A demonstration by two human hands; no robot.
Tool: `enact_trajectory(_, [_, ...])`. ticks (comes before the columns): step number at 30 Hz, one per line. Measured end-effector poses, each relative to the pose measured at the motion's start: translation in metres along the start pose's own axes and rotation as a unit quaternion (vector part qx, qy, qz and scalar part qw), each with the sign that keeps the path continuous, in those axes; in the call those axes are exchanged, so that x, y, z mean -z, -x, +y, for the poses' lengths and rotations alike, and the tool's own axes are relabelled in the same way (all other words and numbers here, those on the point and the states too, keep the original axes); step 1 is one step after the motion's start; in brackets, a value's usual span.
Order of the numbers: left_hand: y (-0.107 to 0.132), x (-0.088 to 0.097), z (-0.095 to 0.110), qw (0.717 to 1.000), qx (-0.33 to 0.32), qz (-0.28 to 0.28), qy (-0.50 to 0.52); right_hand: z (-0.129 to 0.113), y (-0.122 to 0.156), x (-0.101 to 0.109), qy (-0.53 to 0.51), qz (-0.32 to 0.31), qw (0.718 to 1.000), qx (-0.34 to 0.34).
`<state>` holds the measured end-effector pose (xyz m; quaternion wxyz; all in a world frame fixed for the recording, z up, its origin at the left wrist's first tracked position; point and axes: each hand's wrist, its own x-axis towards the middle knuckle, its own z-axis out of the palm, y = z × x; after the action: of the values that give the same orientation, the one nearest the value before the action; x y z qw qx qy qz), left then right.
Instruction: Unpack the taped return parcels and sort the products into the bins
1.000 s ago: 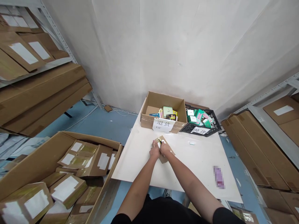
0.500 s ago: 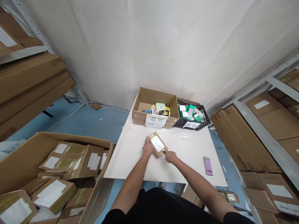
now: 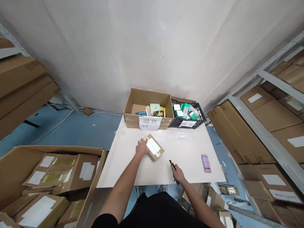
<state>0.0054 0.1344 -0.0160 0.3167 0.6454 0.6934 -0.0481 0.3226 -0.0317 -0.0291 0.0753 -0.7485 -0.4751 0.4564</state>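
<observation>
A small taped cardboard box (image 3: 157, 154) with a white label lies at a slant on the white table (image 3: 123, 155). My left hand (image 3: 142, 147) rests on its left side, fingers spread over the edge and top. Off to the right, near the table's front edge, my right hand (image 3: 178, 174) is closed round a yellow and black utility knife (image 3: 172, 164). The knife points up and left, apart from the box. Whether its blade is out is too small to tell.
Behind stand an open carton (image 3: 131, 122) of small packs and a black basket (image 3: 201, 119) of green-and-white boxes, both with paper signs. A purple blurred object (image 3: 206, 163) lies at right. A large carton (image 3: 101, 161) of parcels stands left; shelves (image 3: 280, 148) flank the right.
My right hand has drawn the knife away from the box, toward me and to the right. My left hand stays on the box. The whole view has shifted slightly.
</observation>
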Motion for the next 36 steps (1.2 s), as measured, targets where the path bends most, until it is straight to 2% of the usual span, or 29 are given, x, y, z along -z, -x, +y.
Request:
enact_trajectory(2, [0.007,-0.005,0.01,0.999,0.01,0.018,-0.024,-0.006,-0.003,-0.012,-0.097,0.005,0.995,0.006])
enact_trajectory(5, [0.026,-0.027,0.037,0.996,0.05,0.04,-0.066,-0.021,-0.014,-0.019,-0.225,0.017,0.974,0.004])
enact_trajectory(8, [0.042,-0.047,0.059,0.995,0.053,-0.006,-0.081,-0.032,-0.032,-0.013,-0.296,0.03,0.955,-0.018])
enact_trajectory(10, [0.047,-0.052,0.065,0.995,0.036,-0.031,-0.091,-0.034,-0.044,-0.004,-0.309,0.047,0.949,-0.032])
enact_trajectory(12, [0.047,-0.052,0.068,0.994,0.007,-0.002,-0.11,-0.032,-0.054,0.006,-0.311,0.067,0.947,-0.04])
enact_trajectory(14, [0.044,-0.053,0.069,0.99,-0.052,0.031,-0.126,-0.027,-0.061,0.014,-0.295,0.075,0.952,-0.044])
enact_trajectory(16, [0.04,-0.057,0.071,0.984,-0.116,0.018,-0.136,-0.023,-0.065,0.02,-0.268,0.07,0.959,-0.052])
enact_trajectory(18, [0.037,-0.062,0.072,0.978,-0.148,-0.013,-0.147,-0.019,-0.067,0.023,-0.247,0.057,0.966,-0.059])
enact_trajectory(22, [0.03,-0.069,0.072,0.976,-0.145,-0.032,-0.157,-0.018,-0.073,0.024,-0.226,0.037,0.972,-0.056])
enact_trajectory(28, [0.027,-0.066,0.069,0.975,-0.144,-0.032,-0.163,-0.026,-0.083,0.026,-0.232,0.029,0.971,-0.037])
enact_trajectory(36, [0.033,-0.071,0.067,0.975,-0.144,-0.011,-0.168,-0.006,-0.068,0.039,-0.154,-0.014,0.988,0.012])
